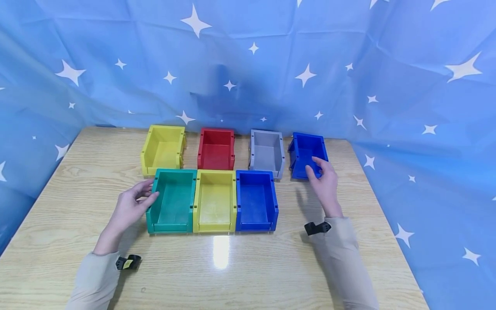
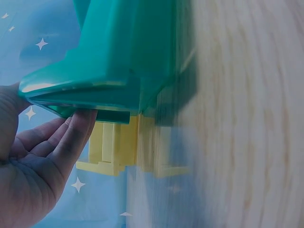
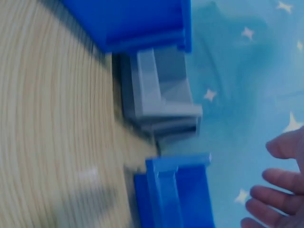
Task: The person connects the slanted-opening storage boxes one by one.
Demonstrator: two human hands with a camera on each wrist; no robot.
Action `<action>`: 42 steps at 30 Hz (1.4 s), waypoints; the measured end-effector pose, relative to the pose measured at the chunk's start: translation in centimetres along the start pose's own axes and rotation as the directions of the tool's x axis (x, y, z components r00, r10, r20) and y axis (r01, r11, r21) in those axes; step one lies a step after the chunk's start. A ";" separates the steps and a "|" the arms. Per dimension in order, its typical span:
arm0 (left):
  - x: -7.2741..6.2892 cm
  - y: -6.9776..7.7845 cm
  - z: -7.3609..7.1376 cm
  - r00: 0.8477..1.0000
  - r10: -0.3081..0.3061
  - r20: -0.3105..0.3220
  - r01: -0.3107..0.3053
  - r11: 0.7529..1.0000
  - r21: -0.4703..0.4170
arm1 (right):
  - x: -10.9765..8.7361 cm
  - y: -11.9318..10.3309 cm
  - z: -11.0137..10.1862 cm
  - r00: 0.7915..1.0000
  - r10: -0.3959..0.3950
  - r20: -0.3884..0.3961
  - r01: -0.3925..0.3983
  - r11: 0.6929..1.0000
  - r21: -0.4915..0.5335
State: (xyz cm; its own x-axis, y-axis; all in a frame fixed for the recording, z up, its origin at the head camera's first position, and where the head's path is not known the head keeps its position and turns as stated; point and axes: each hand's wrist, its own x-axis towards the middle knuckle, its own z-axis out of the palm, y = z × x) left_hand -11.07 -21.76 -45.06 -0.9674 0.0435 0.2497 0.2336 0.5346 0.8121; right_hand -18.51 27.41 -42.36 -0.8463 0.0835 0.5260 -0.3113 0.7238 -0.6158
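My left hand (image 1: 131, 206) is at the left side of a green storage bin (image 1: 152, 215). In the left wrist view, thumb and fingers pinch the rim of that green bin (image 2: 109, 71). Beside it, side by side, stand a yellow bin (image 1: 215, 202) and a blue bin (image 1: 255, 202). Over the front of another blue bin (image 1: 310, 148), at the back right, hovers my right hand (image 1: 324, 183), its fingers apart and holding nothing. The right wrist view shows the fingers of this hand (image 3: 280, 190) clear of the back blue bin (image 3: 190, 199).
Behind the front row stand a yellow bin (image 1: 164, 146), a red bin (image 1: 216, 150) and a grey bin (image 1: 267, 150), with gaps between them. A blue starry cloth (image 1: 248, 64) hangs behind the wooden table (image 1: 174, 275) and along its right side.
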 end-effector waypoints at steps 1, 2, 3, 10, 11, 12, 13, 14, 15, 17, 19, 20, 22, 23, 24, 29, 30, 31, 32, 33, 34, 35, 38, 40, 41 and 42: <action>0.0 0.0 0.0 1.000 0.001 -0.002 -0.001 1.000 -0.002 | 0.1 0.3 -0.1 1.000 0.017 -0.006 -0.017 1.000 -0.003; 0.0 0.1 0.0 1.000 0.002 -0.003 -0.002 1.000 -0.003 | 0.2 0.7 -0.2 0.999 0.034 -0.016 -0.034 0.999 -0.010; 0.0 0.1 0.0 1.000 0.003 -0.004 -0.003 1.000 -0.004 | 0.3 1.1 -0.3 0.999 0.048 -0.026 -0.048 0.999 -0.008; 0.0 -0.1 0.0 1.000 0.000 -0.005 0.000 1.000 -0.001 | 1.5 3.7 -0.7 0.984 0.156 -0.088 -0.150 0.986 0.067; 0.0 0.0 0.0 1.000 0.000 -0.005 0.000 1.000 -0.002 | 1.8 4.0 -0.8 0.981 0.172 -0.092 -0.165 0.983 0.078; 0.0 0.0 -0.1 1.000 0.000 -0.004 0.000 1.000 -0.003 | 2.0 4.3 -0.8 0.978 0.188 -0.096 -0.179 0.980 0.089; 0.0 0.0 -0.1 1.000 0.000 -0.003 0.000 1.000 -0.004 | 2.2 4.6 -0.8 0.974 0.204 -0.097 -0.194 0.976 0.099; 0.0 0.0 -0.1 1.000 -0.001 -0.003 0.001 1.000 -0.006 | 2.4 4.9 -0.8 0.971 0.220 -0.097 -0.209 0.972 0.112; 0.0 0.0 -0.1 1.000 0.000 -0.003 0.000 1.000 -0.008 | 2.6 5.2 -0.8 0.968 0.233 -0.097 -0.221 0.968 0.119; 0.0 0.1 -0.1 1.000 0.002 -0.003 -0.002 1.000 -0.010 | 2.9 5.8 -0.8 0.960 0.262 -0.096 -0.248 0.959 0.140; 0.0 0.1 -0.1 1.000 0.006 -0.003 -0.006 1.000 -0.013 | 3.2 6.5 -0.7 0.950 0.298 -0.097 -0.279 0.945 0.170; 0.0 0.1 -0.1 1.000 0.008 -0.004 -0.008 1.000 -0.015 | 3.4 6.8 -0.6 0.944 0.314 -0.099 -0.293 0.939 0.180; 0.0 0.1 -0.1 1.000 0.009 -0.003 -0.009 1.000 -0.013 | 3.7 7.3 -0.5 0.932 0.349 -0.100 -0.324 0.924 0.202; 0.0 0.1 -0.1 1.000 0.008 -0.003 -0.008 1.000 -0.011 | 3.9 7.5 -0.4 0.924 0.368 -0.100 -0.343 0.917 0.206; 0.0 0.1 -0.1 1.000 0.010 -0.003 -0.010 1.000 -0.010 | 4.1 7.7 -0.3 0.918 0.384 -0.099 -0.358 0.910 0.209; 0.0 0.0 -0.1 1.000 0.015 -0.008 -0.015 1.000 -0.007 | 5.1 8.6 0.0 0.894 0.440 -0.081 -0.418 0.886 0.200; 0.0 0.0 -0.1 1.000 0.019 -0.009 -0.019 1.000 -0.009 | 5.3 8.8 0.0 0.892 0.446 -0.077 -0.424 0.882 0.205; 0.0 -0.1 -0.1 1.000 0.019 -0.010 -0.019 1.000 -0.011 | 5.4 9.0 0.1 0.890 0.451 -0.073 -0.429 0.879 0.208; 0.1 -0.1 -0.1 1.000 0.020 -0.010 -0.020 1.000 -0.011 | 5.5 9.1 0.1 0.887 0.458 -0.068 -0.436 0.876 0.209; 0.1 -0.1 -0.1 1.000 0.019 -0.010 -0.019 1.000 -0.013 | 5.6 9.3 0.2 0.885 0.460 -0.065 -0.439 0.874 0.210; 0.1 -0.2 0.0 1.000 0.017 -0.009 -0.017 1.000 -0.012 | 5.7 9.4 0.2 0.884 0.463 -0.061 -0.443 0.872 0.210; 0.1 -0.3 0.0 1.000 0.014 -0.010 -0.014 1.000 -0.011 | 5.8 9.5 0.2 0.883 0.466 -0.055 -0.446 0.869 0.214; 0.1 -0.6 0.1 1.000 0.008 -0.011 -0.008 1.000 -0.004 | 6.2 9.7 0.2 0.875 0.482 -0.037 -0.464 0.859 0.216; 0.2 -0.8 0.2 1.000 0.005 -0.014 -0.005 1.000 0.002 | 6.4 9.7 0.2 0.865 0.501 -0.014 -0.485 0.844 0.227; 0.2 -0.9 0.2 1.000 0.005 -0.014 -0.005 1.000 0.004 | 6.5 9.8 0.2 0.861 0.509 -0.004 -0.494 0.838 0.230; 0.2 -0.9 0.2 1.000 0.003 -0.013 -0.003 1.000 0.006 | 6.7 9.8 0.1 0.858 0.514 0.005 -0.502 0.834 0.228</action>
State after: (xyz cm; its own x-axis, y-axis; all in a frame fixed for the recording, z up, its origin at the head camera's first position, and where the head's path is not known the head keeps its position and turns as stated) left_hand -11.46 -22.05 -45.82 -0.9652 0.0341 0.2592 0.2361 0.5393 0.8084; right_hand -27.28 34.98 -44.98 -0.8880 0.4407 0.1315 0.0666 0.4062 -0.9113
